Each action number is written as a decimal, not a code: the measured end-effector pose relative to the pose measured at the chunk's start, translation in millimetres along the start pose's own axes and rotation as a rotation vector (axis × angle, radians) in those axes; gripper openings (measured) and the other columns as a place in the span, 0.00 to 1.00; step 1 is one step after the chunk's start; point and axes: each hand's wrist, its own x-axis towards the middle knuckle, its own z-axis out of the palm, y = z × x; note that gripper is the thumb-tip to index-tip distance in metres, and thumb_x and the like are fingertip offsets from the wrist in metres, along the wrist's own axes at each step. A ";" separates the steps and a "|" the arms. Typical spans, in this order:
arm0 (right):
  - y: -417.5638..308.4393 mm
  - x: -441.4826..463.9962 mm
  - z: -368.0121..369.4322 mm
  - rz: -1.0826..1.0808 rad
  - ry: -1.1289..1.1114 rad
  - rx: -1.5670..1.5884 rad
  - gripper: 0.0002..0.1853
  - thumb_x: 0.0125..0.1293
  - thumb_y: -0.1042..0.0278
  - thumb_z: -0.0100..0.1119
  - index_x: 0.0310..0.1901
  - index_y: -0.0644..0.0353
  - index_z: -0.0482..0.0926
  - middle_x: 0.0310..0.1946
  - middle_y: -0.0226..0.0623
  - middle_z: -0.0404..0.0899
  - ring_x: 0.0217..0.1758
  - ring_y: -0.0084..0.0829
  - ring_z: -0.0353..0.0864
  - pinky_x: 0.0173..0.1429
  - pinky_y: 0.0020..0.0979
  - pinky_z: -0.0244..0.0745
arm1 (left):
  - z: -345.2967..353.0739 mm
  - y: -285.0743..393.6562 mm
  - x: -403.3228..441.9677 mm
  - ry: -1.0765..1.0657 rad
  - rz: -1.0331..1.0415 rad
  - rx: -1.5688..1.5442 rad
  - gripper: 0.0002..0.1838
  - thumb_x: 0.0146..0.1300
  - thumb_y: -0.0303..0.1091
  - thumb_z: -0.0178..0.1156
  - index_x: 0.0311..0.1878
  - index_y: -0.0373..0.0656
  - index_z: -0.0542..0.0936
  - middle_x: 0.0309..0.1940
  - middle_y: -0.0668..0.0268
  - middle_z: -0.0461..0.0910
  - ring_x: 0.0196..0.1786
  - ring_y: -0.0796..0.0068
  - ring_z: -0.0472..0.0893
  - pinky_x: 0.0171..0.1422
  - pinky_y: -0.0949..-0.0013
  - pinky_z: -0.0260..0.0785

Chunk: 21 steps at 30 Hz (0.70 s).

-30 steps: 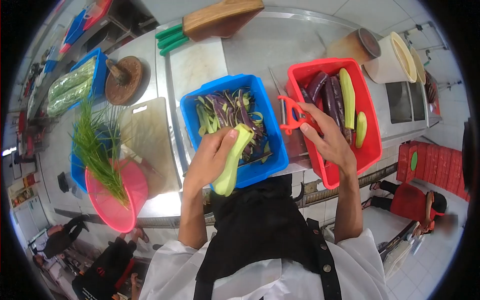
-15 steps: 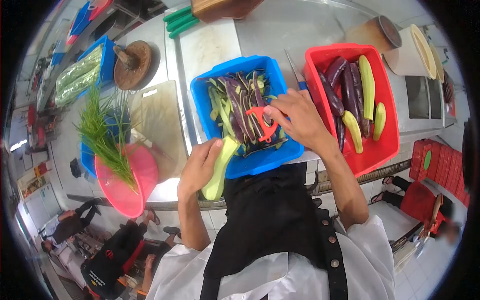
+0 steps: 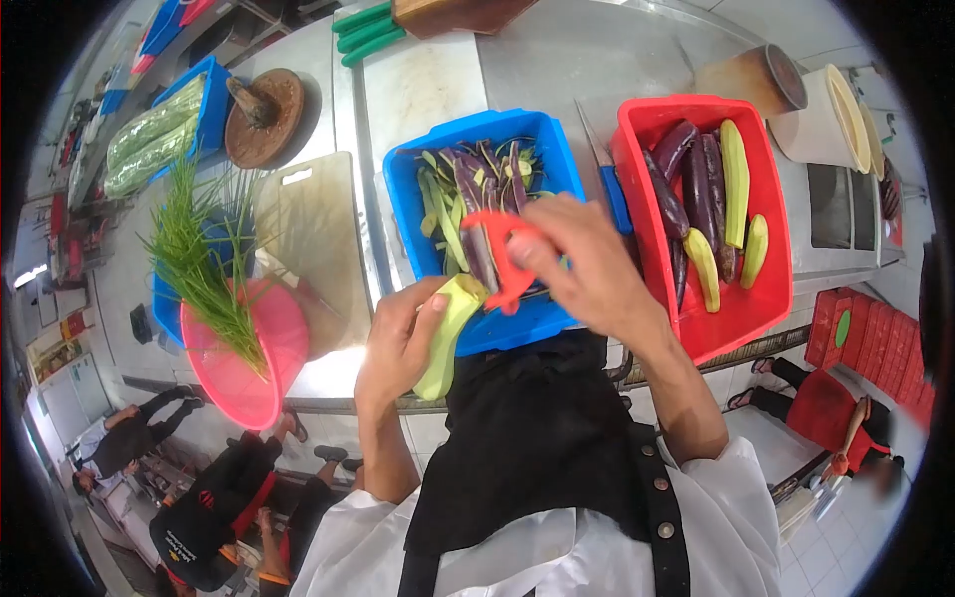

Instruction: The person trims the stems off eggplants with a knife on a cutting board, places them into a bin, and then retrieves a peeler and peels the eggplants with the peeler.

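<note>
My left hand (image 3: 400,333) is wrapped round a peeled, pale green eggplant (image 3: 450,336), tilted over the near left edge of a blue tub (image 3: 527,340). In my right hand (image 3: 582,264) is a red peeler (image 3: 492,261), held above the tub close to the eggplant's upper end. Dark purple and green peelings (image 3: 477,179) lie heaped inside the tub. To the right, a red tub (image 3: 741,328) holds several unpeeled purple eggplants (image 3: 704,189) and some peeled green ones (image 3: 734,184). My right fingers are slightly blurred.
A knife with a blue handle (image 3: 614,199) lies between the tubs. At left are a cutting board (image 3: 323,224), a pink basket (image 3: 249,398) with long green stalks (image 3: 199,249), and a stone mortar (image 3: 288,124). Beige buckets (image 3: 811,119) stand at right. Other people are behind the counter's near edge.
The peeler in my right hand has moved left and closer to the camera, turning as it went. My left hand has shifted slightly right with the eggplant.
</note>
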 end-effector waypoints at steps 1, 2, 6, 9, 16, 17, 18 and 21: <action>2.1 -2.4 5.9 -0.087 0.002 -0.221 0.20 0.68 0.46 0.57 0.33 0.58 0.80 0.30 0.38 0.79 0.38 0.39 0.76 0.44 0.41 0.61 | 1.3 0.4 -0.1 0.021 0.000 -0.006 0.16 0.76 0.36 0.47 0.47 0.31 0.79 0.26 0.58 0.75 0.30 0.74 0.73 0.38 0.69 0.66; 6.5 -5.8 12.5 -0.173 0.001 -0.441 0.20 0.70 0.48 0.55 0.33 0.58 0.79 0.30 0.38 0.78 0.38 0.39 0.76 0.44 0.40 0.61 | 2.1 0.2 -0.9 0.041 -0.003 -0.013 0.16 0.76 0.35 0.47 0.46 0.31 0.79 0.26 0.58 0.75 0.30 0.74 0.74 0.38 0.70 0.67; 36.2 -7.8 6.8 0.267 -0.022 0.252 0.26 0.75 0.46 0.48 0.35 0.66 0.75 0.28 0.53 0.75 0.34 0.54 0.75 0.40 0.46 0.64 | 3.2 -19.7 -0.6 0.134 -0.072 -0.096 0.19 0.77 0.41 0.47 0.48 0.32 0.79 0.27 0.61 0.76 0.31 0.76 0.75 0.38 0.71 0.68; 38.0 -20.1 -2.4 0.224 -0.116 0.263 0.25 0.76 0.47 0.46 0.45 0.68 0.70 0.28 0.57 0.73 0.31 0.57 0.71 0.39 0.47 0.65 | 16.0 -39.1 2.3 0.363 -0.128 -0.568 0.25 0.78 0.50 0.46 0.57 0.34 0.72 0.38 0.61 0.77 0.34 0.74 0.75 0.36 0.65 0.70; 36.9 -46.2 6.7 0.191 -0.166 0.139 0.22 0.72 0.54 0.58 0.56 0.64 0.70 0.31 0.48 0.77 0.34 0.45 0.77 0.42 0.39 0.71 | 38.2 -33.5 24.0 0.649 0.057 -0.959 0.22 0.76 0.54 0.48 0.47 0.40 0.69 0.36 0.63 0.71 0.40 0.73 0.72 0.45 0.65 0.68; 34.2 -46.3 7.2 0.334 -0.265 0.179 0.23 0.71 0.57 0.61 0.59 0.63 0.70 0.32 0.44 0.79 0.35 0.38 0.80 0.43 0.36 0.72 | 42.9 -38.5 25.3 0.660 0.127 -1.003 0.22 0.76 0.55 0.47 0.48 0.41 0.67 0.40 0.63 0.70 0.45 0.71 0.71 0.53 0.61 0.67; 35.5 -47.9 15.7 0.331 -0.264 0.180 0.23 0.71 0.57 0.61 0.59 0.63 0.70 0.32 0.44 0.79 0.35 0.38 0.80 0.43 0.36 0.72 | 49.9 -33.7 27.7 0.660 0.130 -1.002 0.22 0.76 0.55 0.47 0.48 0.41 0.67 0.40 0.63 0.70 0.45 0.71 0.71 0.53 0.61 0.67; 11.8 -43.9 42.9 0.427 -0.102 0.945 0.27 0.72 0.59 0.60 0.68 0.60 0.67 0.30 0.26 0.80 0.30 0.18 0.75 0.36 0.26 0.71 | 79.5 -23.7 28.3 0.851 0.198 -0.935 0.23 0.76 0.55 0.46 0.56 0.44 0.63 0.54 0.57 0.65 0.59 0.64 0.69 0.69 0.52 0.61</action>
